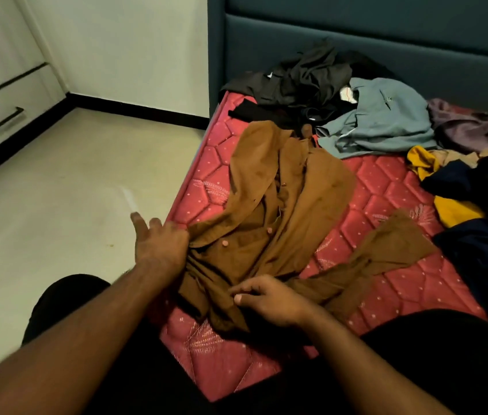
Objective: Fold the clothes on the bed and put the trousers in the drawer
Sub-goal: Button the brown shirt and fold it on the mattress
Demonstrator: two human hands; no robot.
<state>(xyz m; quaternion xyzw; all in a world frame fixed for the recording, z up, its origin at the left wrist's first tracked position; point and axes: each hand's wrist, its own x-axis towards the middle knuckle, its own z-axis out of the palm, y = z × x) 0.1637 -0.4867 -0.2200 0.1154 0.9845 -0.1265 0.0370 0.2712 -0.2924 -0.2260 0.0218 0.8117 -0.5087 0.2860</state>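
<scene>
A brown button-up shirt (278, 211) lies spread and rumpled on the red quilted mattress (392, 187), one sleeve trailing to the right. My left hand (159, 242) rests against the shirt's left edge at the side of the mattress, with straight fingers pointing out over the floor. My right hand (266, 298) pinches the shirt's cloth near its lower end between thumb and curled fingers. A white drawer (6, 115) with a dark bar handle is shut at the far left.
Unfolded clothes lie near the dark headboard (356, 34): black garments (305, 76), a grey-blue one (383, 121), a mauve one (476, 127), and a navy and yellow heap (461, 205) at the right. Pale floor (57, 190) runs left of the bed.
</scene>
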